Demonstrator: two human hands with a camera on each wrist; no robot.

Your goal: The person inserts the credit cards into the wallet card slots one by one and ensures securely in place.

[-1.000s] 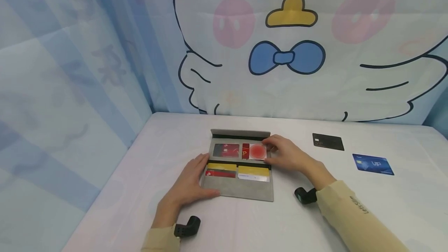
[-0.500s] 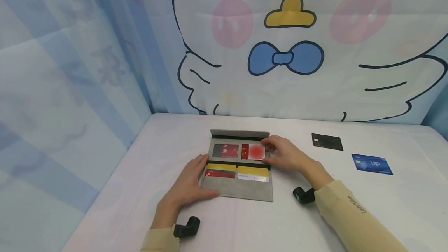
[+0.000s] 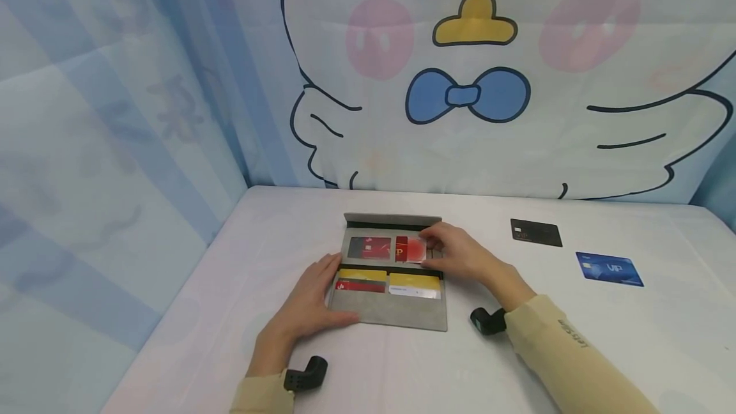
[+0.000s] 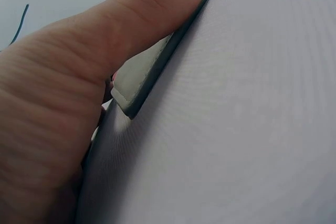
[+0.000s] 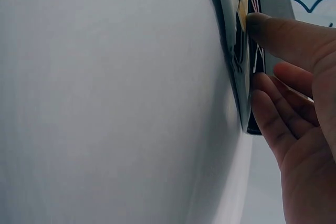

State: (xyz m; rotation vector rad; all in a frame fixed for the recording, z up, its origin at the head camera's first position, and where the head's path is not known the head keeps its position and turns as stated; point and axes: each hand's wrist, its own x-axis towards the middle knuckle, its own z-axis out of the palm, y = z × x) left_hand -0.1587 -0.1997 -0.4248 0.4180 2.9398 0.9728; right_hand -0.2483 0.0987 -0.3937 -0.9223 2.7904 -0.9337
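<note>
A grey card wallet (image 3: 397, 315) lies unfolded on the table, with its far flap raised. My left hand (image 3: 305, 296) grips its near left corner, fingers along the left edge and thumb on the front edge; the left wrist view shows that thumb over the stitched border. At the upper right pocket, my right hand (image 3: 457, 251) pinches a red-and-white card (image 3: 415, 249), index finger at its far edge and thumb at its near edge. A dark red card (image 3: 370, 248) fills the upper left pocket. Yellow-topped cards (image 3: 414, 281) sit in the lower pockets.
To the right of the wallet lie a black VIP card (image 3: 536, 233) and a blue VIP card (image 3: 609, 269), flat on the white table (image 3: 402, 375). A curtain (image 3: 368, 145) with a cartoon print hangs behind the far table edge.
My right hand has moved left, and the red-and-white card has slid left with it, so less of its red circle shows. The left hand keeps its place on the wallet.
</note>
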